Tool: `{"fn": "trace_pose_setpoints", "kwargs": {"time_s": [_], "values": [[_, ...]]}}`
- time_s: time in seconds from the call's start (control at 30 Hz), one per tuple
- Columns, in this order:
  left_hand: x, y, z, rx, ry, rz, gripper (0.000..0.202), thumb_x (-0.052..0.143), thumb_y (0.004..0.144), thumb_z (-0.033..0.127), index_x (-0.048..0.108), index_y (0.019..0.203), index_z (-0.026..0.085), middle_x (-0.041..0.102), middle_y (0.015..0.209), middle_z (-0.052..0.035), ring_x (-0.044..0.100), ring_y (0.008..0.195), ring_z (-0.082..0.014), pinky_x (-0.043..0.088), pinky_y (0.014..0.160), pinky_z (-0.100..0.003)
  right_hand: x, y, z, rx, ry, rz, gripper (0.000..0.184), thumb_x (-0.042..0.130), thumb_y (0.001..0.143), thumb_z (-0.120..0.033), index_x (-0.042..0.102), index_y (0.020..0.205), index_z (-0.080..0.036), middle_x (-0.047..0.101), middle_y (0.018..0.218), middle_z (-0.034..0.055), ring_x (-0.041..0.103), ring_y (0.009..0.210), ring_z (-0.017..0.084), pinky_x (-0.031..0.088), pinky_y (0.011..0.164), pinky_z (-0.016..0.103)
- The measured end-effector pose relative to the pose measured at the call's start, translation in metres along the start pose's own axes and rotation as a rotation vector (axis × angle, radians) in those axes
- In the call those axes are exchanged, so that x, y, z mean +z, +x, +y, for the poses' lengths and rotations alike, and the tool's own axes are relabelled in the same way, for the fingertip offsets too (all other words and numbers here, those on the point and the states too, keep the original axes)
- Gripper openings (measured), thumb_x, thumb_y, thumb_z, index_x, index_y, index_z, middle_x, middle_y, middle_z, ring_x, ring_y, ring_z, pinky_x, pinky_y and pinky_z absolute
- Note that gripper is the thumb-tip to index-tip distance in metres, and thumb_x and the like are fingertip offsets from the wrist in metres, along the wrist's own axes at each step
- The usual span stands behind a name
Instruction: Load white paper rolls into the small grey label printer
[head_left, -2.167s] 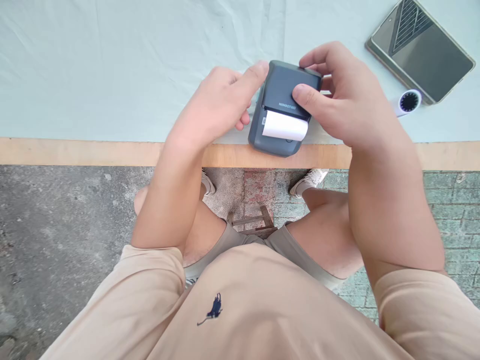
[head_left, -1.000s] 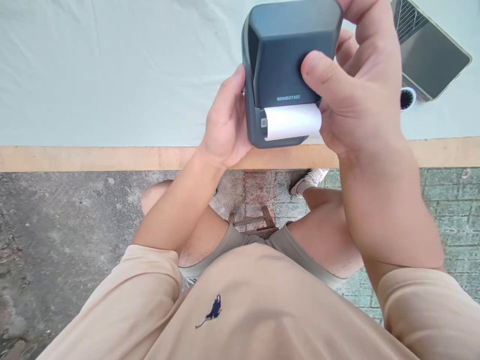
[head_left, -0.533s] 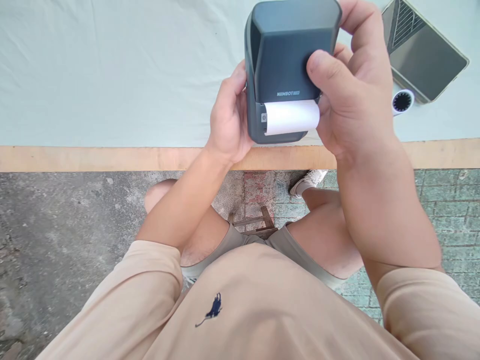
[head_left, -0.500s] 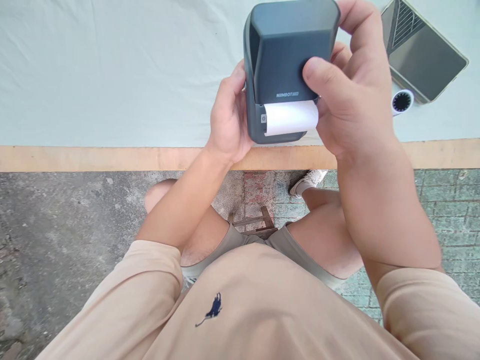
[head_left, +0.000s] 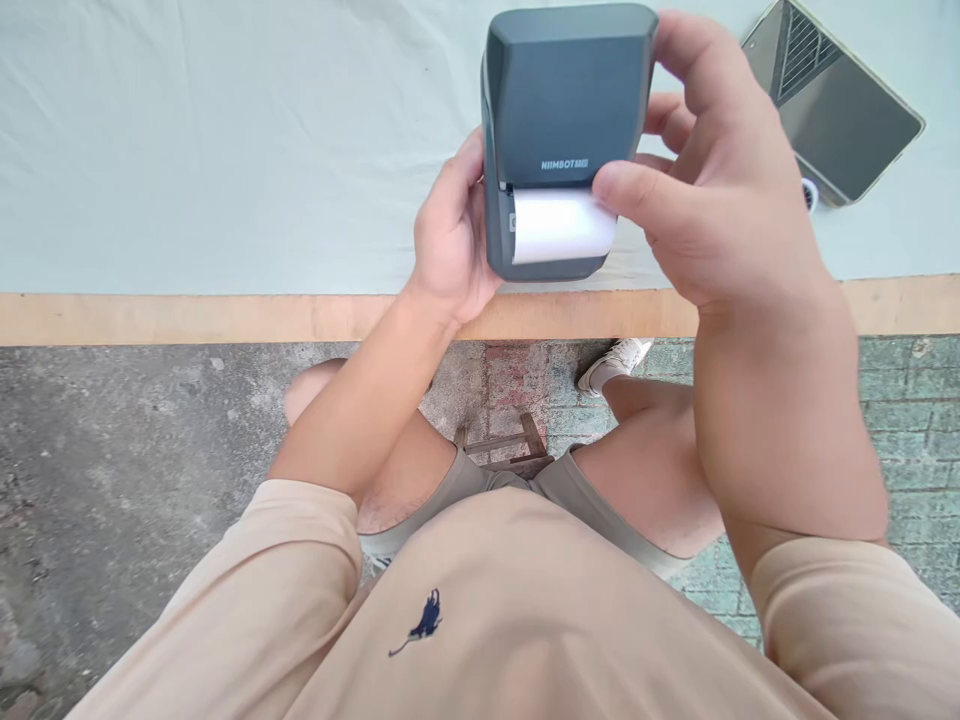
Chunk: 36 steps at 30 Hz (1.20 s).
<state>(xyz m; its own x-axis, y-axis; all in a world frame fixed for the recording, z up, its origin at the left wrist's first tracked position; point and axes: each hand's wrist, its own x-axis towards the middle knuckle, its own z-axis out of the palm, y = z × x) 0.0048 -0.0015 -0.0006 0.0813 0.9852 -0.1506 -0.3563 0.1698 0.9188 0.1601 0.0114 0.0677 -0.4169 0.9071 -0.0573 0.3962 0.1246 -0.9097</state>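
A dark grey label printer (head_left: 570,110) marked NIIMBOT is held up above the cloth, close to the table's front edge. A strip of white label paper (head_left: 562,228) curls out below its lid, which looks flush with the body. My left hand (head_left: 454,235) is wrapped round the printer's left side, its thumb along the edge and the other fingers hidden behind. On the right side, my right hand (head_left: 720,190) has its forefinger at the top corner and its thumb at the lid's lower corner, by the paper.
A dark, glossy flat device (head_left: 855,120) lies on the pale cloth (head_left: 225,150) at the right. Partly hidden behind my right hand is a white roll (head_left: 810,195) with a dark core. The table's wooden edge (head_left: 187,318) runs across, above my legs.
The printer's lid has come down, and the gap along its left side has narrowed. My right thumb has slid down from the lid's face to its lower corner. The printer has shifted slightly left.
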Motion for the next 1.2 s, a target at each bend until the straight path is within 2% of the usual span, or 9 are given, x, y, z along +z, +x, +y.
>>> {"fn": "trace_pose_setpoints", "kwargs": {"time_s": [0.17, 0.3, 0.37, 0.5, 0.63, 0.77, 0.9, 1.1, 1.2], "values": [[0.003, 0.000, 0.002, -0.041, 0.015, 0.010, 0.032, 0.032, 0.079, 0.051, 0.052, 0.090, 0.029, 0.060, 0.075, 0.0029, 0.057, 0.083, -0.0107, 0.043, 0.066, -0.022, -0.012, -0.004, -0.003, 0.005, -0.268, 0.122, 0.064, 0.066, 0.060, -0.029, 0.038, 0.117, -0.032, 0.044, 0.113, -0.0020, 0.049, 0.096, 0.009, 0.048, 0.067, 0.018], [0.011, -0.002, 0.006, -0.017, -0.148, -0.142, 0.030, 0.025, 0.083, 0.038, 0.053, 0.080, 0.026, 0.058, 0.083, 0.0041, 0.056, 0.086, -0.0102, 0.044, 0.066, -0.023, -0.007, -0.002, -0.004, -0.200, -0.300, 0.484, 0.023, 0.050, 0.075, -0.037, 0.052, 0.088, -0.018, 0.048, 0.083, 0.0018, 0.049, 0.069, 0.004, 0.041, 0.057, 0.020], [0.012, -0.002, 0.007, -0.011, -0.191, -0.196, 0.031, 0.025, 0.083, 0.036, 0.054, 0.079, 0.026, 0.058, 0.082, 0.0032, 0.055, 0.087, -0.0110, 0.045, 0.067, -0.025, -0.003, 0.001, -0.004, -0.244, -0.224, 0.579, 0.026, 0.042, 0.080, -0.040, 0.051, 0.076, -0.016, 0.046, 0.076, 0.0025, 0.047, 0.060, 0.003, 0.042, 0.055, 0.020], [0.009, -0.004, 0.010, -0.078, -0.242, -0.277, 0.033, 0.027, 0.083, 0.039, 0.056, 0.083, 0.023, 0.059, 0.078, -0.0002, 0.056, 0.083, -0.0126, 0.045, 0.066, -0.026, 0.000, 0.003, -0.006, -0.259, -0.205, 0.539, 0.024, 0.042, 0.080, -0.039, 0.052, 0.080, -0.017, 0.050, 0.085, 0.0010, 0.055, 0.074, 0.007, 0.050, 0.069, 0.022], [0.009, -0.008, 0.014, -0.102, -0.284, -0.278, 0.026, 0.031, 0.083, 0.033, 0.054, 0.086, 0.021, 0.057, 0.077, -0.0001, 0.054, 0.073, -0.0098, 0.044, 0.064, -0.024, -0.005, 0.001, -0.006, -0.215, -0.532, 0.395, 0.021, 0.041, 0.081, -0.032, 0.054, 0.093, -0.021, 0.054, 0.094, -0.0035, 0.054, 0.084, 0.008, 0.048, 0.071, 0.024], [0.013, -0.010, 0.016, -0.124, -0.228, -0.234, 0.015, 0.040, 0.079, 0.024, 0.048, 0.092, 0.023, 0.053, 0.084, 0.0013, 0.052, 0.074, -0.0096, 0.043, 0.065, -0.025, -0.007, -0.001, -0.005, -0.069, -0.795, 0.184, 0.020, 0.050, 0.073, -0.032, 0.056, 0.092, -0.028, 0.057, 0.093, -0.0062, 0.049, 0.090, 0.015, 0.041, 0.086, 0.042], [0.014, -0.008, 0.016, -0.141, -0.144, -0.262, 0.017, 0.040, 0.079, 0.021, 0.047, 0.095, 0.020, 0.051, 0.087, 0.0015, 0.053, 0.076, -0.0069, 0.041, 0.066, -0.021, -0.002, -0.001, -0.004, 0.089, -0.914, 0.053, 0.034, 0.050, 0.071, -0.032, 0.051, 0.105, -0.033, 0.057, 0.088, -0.0001, 0.045, 0.090, 0.021, 0.041, 0.078, 0.049], [0.014, -0.007, 0.013, -0.144, -0.161, -0.252, 0.017, 0.040, 0.078, 0.021, 0.047, 0.093, 0.019, 0.049, 0.079, 0.0028, 0.050, 0.068, -0.0031, 0.039, 0.062, -0.016, 0.000, 0.000, -0.009, 0.083, -0.890, 0.074, 0.038, 0.052, 0.068, -0.028, 0.051, 0.106, -0.033, 0.057, 0.094, -0.0045, 0.046, 0.088, 0.018, 0.039, 0.086, 0.045], [0.012, -0.005, 0.010, -0.152, -0.227, -0.233, 0.014, 0.042, 0.078, 0.025, 0.048, 0.088, 0.020, 0.050, 0.077, 0.0030, 0.050, 0.066, -0.0030, 0.041, 0.061, -0.016, -0.009, -0.005, -0.019, 0.048, -0.618, 0.126, 0.035, 0.053, 0.065, -0.023, 0.057, 0.099, -0.029, 0.057, 0.094, -0.0042, 0.048, 0.081, 0.013, 0.040, 0.080, 0.037]]}}
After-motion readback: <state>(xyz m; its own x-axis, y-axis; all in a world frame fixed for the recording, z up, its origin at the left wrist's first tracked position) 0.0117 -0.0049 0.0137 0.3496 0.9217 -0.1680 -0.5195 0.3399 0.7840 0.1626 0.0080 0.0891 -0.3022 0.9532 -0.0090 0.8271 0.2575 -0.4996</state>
